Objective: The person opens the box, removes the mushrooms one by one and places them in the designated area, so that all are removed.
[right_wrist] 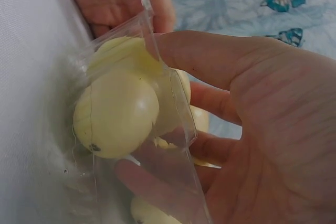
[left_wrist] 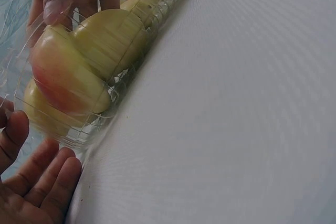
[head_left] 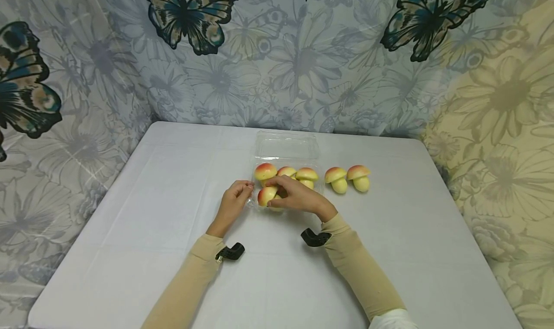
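Note:
A clear plastic clamshell box [head_left: 286, 148] lies with its lid folded back and holds several toy mushrooms with red-and-yellow caps and pale yellow stems. My left hand [head_left: 234, 201] pinches the box's left rim between thumb and forefinger; its other fingers spread below the corner in the left wrist view. Reaching over the front wall, my right hand [head_left: 298, 195] grips a mushroom [head_left: 266, 196] in the front left of the box. Behind it sit further mushrooms, among them one at the back left [head_left: 265, 171] and one at the back right [head_left: 307, 174]. The right palm hides part of the front row.
Two more toy mushrooms, a nearer-left one [head_left: 337, 179] and a right one [head_left: 358, 178], lie on the white table [head_left: 411, 233] just right of the box. Patterned cloth with butterflies [head_left: 190, 16] hangs behind and beside the table.

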`<state>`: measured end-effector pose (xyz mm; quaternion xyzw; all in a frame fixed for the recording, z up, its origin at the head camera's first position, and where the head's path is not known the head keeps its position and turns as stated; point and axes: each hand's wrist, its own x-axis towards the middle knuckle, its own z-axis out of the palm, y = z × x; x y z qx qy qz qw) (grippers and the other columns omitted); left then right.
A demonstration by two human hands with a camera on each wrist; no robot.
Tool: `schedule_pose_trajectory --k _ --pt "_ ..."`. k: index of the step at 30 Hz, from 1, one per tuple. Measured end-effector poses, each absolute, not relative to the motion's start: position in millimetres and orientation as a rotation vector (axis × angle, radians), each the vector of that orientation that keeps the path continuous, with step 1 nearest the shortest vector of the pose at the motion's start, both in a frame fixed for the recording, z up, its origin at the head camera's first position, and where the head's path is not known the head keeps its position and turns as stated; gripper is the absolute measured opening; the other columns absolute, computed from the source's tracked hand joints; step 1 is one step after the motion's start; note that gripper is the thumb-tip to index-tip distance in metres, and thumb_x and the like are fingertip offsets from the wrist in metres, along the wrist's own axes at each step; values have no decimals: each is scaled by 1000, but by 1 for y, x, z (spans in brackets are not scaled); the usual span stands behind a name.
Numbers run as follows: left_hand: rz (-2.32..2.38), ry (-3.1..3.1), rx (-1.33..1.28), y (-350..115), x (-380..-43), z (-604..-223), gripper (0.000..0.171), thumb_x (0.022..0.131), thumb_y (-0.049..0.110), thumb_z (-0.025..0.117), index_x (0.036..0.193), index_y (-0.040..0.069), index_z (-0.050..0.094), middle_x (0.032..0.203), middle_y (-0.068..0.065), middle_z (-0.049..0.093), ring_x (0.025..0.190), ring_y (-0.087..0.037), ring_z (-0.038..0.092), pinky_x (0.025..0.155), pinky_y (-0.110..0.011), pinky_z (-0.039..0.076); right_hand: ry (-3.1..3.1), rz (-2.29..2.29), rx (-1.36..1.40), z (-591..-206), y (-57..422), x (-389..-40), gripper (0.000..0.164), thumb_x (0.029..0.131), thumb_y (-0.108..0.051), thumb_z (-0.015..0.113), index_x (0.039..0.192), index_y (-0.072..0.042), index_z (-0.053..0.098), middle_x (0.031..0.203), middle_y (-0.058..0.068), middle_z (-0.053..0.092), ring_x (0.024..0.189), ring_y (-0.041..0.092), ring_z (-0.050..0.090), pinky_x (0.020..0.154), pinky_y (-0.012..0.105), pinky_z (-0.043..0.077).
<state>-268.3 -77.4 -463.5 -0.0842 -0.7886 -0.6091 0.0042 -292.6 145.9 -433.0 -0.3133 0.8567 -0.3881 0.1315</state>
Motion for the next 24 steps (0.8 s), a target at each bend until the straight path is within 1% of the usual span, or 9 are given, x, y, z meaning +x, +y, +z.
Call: schedule_pose_trajectory --k 4,9,15,22,24 --pt "-1911 -2464 -256 -77 -268 -463 33 103 9 54 85 -19 57 124 -25 64 122 -34 60 91 -18 44 2484 -1125 -933 -434 146 -293 49 91 -20 76 134 -4 59 126 14 61 105 26 58 94 43 52" --pt "-1900 -2452 -263 -77 -268 -463 32 103 7 54 83 -18 57 123 -25 64 121 -34 60 92 -20 45 2483 -1101 -940 -433 145 -292 50 91 -17 75 137 -5 60 130 13 60 111 24 55 96 38 52" --pt "-1895 -2459 -272 -78 -268 -465 33 103 8 54 84 -18 57 124 -24 64 121 -34 60 91 -20 45 2506 -1071 -936 -433 145 -292 50 91 -18 76 138 -6 60 131 11 61 109 23 54 92 34 48" --pt "-1916 -2453 -272 -78 -268 -465 33 104 9 54 85 -19 56 124 -25 64 122 -35 59 91 -20 45 2497 -1076 -944 -432 146 -292 51 92 -19 76 138 -6 59 130 11 61 106 24 52 91 37 48" --pt "-1913 -2454 -273 -78 -268 -465 34 104 9 54 84 -18 56 124 -25 64 122 -35 59 92 -20 45 2496 -1081 -957 -433 146 -292 51 92 -18 75 138 -5 59 132 12 60 107 24 52 92 38 48"
